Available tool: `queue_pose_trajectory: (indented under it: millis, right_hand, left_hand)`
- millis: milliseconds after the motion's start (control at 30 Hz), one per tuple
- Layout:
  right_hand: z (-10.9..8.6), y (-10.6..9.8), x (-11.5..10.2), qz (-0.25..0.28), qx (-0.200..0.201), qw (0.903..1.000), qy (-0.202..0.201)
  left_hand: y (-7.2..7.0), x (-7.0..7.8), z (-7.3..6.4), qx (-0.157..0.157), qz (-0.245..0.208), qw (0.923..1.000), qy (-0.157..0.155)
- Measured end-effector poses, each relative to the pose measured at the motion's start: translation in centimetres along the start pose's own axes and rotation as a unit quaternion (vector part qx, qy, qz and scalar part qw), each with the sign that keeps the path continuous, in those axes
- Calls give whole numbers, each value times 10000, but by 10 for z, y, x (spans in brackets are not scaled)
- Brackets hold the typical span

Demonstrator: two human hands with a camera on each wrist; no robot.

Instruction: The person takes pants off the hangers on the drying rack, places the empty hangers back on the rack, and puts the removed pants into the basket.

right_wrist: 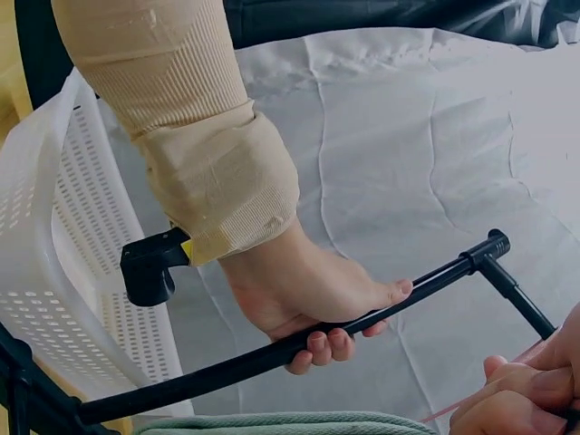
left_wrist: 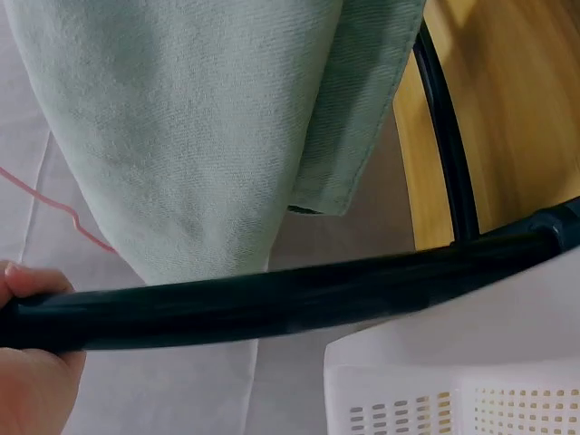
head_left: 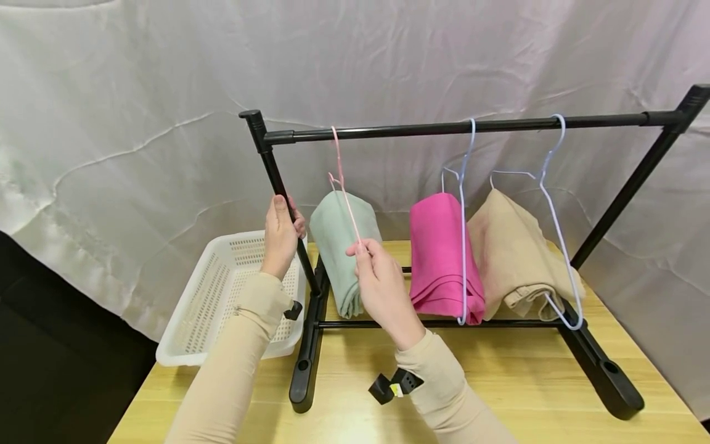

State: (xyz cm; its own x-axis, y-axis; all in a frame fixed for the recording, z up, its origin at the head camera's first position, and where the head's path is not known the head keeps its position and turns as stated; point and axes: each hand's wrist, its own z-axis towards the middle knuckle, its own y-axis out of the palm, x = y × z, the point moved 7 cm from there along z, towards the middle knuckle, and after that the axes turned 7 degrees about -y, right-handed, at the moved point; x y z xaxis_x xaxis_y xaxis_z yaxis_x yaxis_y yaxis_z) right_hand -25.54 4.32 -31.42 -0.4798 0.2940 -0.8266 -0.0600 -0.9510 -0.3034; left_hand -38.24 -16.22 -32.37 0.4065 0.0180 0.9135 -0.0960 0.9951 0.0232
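My left hand [head_left: 281,237] grips the left upright of a black clothes rack [head_left: 388,131]; the right wrist view shows its fingers curled round the bar. With my right hand [head_left: 383,280] I pinch the side of a pink hanger [head_left: 348,206], whose hook sits over the rack's top bar near the left end. A folded pale green cloth [head_left: 341,246] hangs on that hanger. In the left wrist view the green cloth [left_wrist: 199,127] fills the upper part, just past the black upright [left_wrist: 227,308].
Further right, a magenta cloth [head_left: 438,253] and a beige cloth [head_left: 510,253] hang on blue hangers [head_left: 464,246]. A white perforated basket [head_left: 188,302] stands left of the rack on the wooden table [head_left: 355,382]. Behind hangs a pale curtain [head_left: 166,74].
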Motion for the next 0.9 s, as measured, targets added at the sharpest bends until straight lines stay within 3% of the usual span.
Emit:
queue_pose_trajectory:
  millis: [300,433,900]
  right_hand:
    - [0,-5,0,-278,166,9994,-117]
    - [1,-6,-1,-331,205,9991,-167]
    - [2,-19,-4,-254,348,9987,-265]
  left_hand:
    - [0,0,0,37,124,9999,18]
    - [0,0,1,-39,121,9999,93]
    - [-2,-1,1,-300,239,9992,-69]
